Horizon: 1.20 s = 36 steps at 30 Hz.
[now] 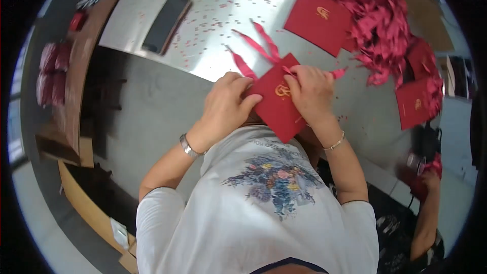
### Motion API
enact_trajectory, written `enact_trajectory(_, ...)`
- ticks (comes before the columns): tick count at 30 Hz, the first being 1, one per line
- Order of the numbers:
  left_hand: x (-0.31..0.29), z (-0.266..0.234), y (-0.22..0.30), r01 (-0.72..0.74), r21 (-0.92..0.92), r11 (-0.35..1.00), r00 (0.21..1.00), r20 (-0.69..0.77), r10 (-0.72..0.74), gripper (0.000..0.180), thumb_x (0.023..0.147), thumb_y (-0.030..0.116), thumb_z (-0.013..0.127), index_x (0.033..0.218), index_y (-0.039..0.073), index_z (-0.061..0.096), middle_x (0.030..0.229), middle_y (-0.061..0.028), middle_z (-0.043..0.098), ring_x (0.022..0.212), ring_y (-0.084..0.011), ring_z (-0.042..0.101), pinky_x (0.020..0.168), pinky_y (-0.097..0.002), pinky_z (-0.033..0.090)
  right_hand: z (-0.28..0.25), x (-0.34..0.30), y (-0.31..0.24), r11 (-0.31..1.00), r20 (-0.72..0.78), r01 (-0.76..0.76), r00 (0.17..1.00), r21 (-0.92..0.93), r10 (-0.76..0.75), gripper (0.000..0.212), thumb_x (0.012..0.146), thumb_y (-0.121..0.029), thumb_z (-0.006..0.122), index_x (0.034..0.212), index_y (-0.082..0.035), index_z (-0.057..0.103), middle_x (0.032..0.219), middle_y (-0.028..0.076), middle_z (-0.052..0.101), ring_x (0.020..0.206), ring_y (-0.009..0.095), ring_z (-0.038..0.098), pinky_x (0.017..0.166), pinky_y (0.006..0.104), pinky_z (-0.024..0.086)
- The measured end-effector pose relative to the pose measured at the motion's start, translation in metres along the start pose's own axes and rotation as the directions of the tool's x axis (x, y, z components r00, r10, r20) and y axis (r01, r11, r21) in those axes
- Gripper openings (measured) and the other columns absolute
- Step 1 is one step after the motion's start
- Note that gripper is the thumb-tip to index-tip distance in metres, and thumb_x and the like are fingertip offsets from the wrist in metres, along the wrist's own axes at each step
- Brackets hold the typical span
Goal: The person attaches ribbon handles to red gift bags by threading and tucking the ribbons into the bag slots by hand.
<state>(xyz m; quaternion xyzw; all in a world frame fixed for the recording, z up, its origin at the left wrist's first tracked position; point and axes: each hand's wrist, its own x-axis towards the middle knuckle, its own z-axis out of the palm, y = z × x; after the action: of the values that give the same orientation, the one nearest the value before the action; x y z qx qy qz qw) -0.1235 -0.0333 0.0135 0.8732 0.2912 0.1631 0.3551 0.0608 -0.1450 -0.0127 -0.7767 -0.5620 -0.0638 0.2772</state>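
Observation:
A red card folder (279, 106) with a gold emblem sits tilted at the near edge of a shiny metal table (213, 25). My left hand (228, 102) grips its left edge. My right hand (310, 91) presses on its upper right corner, fingers pinching where red ribbons (261, 45) stick out from the top. The ribbons fan out over the table behind the folder.
A second red folder (318, 20) lies further back, beside a big heap of red ribbons (385, 15). More red folders (415, 102) lie at the right. A dark phone (166, 24) rests at the left. Another person's arm (428, 208) is at lower right.

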Motion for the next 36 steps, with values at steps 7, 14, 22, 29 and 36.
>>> enact_trajectory(7, 0.003, 0.036, 0.003, 0.022, -0.109, 0.994, 0.997, -0.068, -0.029, 0.026, 0.074, 0.009, 0.073, 0.096, 0.001, 0.063, 0.093, -0.0130, 0.061, 0.088, -0.0325, 0.059, 0.078, -0.0401, 0.048, -0.004, -0.014, 0.008, 0.997, -0.048, -0.038, 0.998, -0.064, 0.035, 0.015, 0.080, -0.024, 0.069, 0.086, -0.014, 0.060, 0.078, 0.001, 0.061, 0.077, 0.020, 0.059, 0.077, 0.0373, 0.036)
enact_trajectory(14, 0.046, 0.021, 0.013, 0.173, -0.105, 0.979, 0.984, -0.013, -0.175, 0.019, 0.074, 0.011, 0.074, 0.087, 0.000, 0.065, 0.085, -0.0139, 0.064, 0.076, -0.0263, 0.063, 0.069, -0.0363, 0.050, -0.065, -0.021, 0.029, 0.994, 0.096, -0.079, 0.992, -0.077, 0.086, 0.020, 0.083, -0.022, 0.067, 0.098, -0.010, 0.062, 0.085, 0.009, 0.068, 0.076, 0.024, 0.064, 0.074, 0.0386, 0.041)
enact_trajectory(22, 0.077, 0.027, -0.002, 0.157, -0.038, 0.987, 0.984, 0.095, -0.153, 0.018, 0.075, 0.011, 0.072, 0.087, 0.000, 0.066, 0.083, -0.0133, 0.064, 0.076, -0.0260, 0.063, 0.070, -0.0363, 0.050, -0.116, -0.067, 0.045, 0.438, 0.371, -0.538, 0.832, 0.720, 0.413, 0.026, 0.086, -0.003, 0.064, 0.111, 0.000, 0.063, 0.082, 0.007, 0.066, 0.069, 0.012, 0.060, 0.062, 0.0258, 0.050)
enact_trajectory(29, 0.078, 0.025, 0.002, 0.083, -0.029, 0.996, 0.992, 0.096, -0.080, 0.020, 0.077, 0.010, 0.072, 0.092, -0.001, 0.065, 0.085, -0.0130, 0.065, 0.076, -0.0233, 0.063, 0.070, -0.0343, 0.051, -0.101, -0.071, 0.035, 0.161, 0.186, -0.274, 0.889, 0.948, 0.418, 0.022, 0.088, -0.001, 0.063, 0.110, 0.003, 0.062, 0.091, 0.008, 0.067, 0.078, 0.010, 0.063, 0.066, 0.0225, 0.051)
enact_trajectory(36, 0.060, 0.023, -0.005, -0.025, -0.083, 0.996, 0.997, 0.068, 0.031, 0.025, 0.080, 0.005, 0.072, 0.103, -0.001, 0.064, 0.094, -0.0108, 0.063, 0.080, -0.0187, 0.063, 0.073, -0.0296, 0.051, -0.098, -0.062, 0.033, 0.984, -0.310, -0.158, 0.934, 0.084, 0.177, 0.015, 0.084, -0.006, 0.071, 0.098, 0.000, 0.068, 0.085, 0.007, 0.066, 0.074, 0.017, 0.060, 0.064, 0.0265, 0.048)
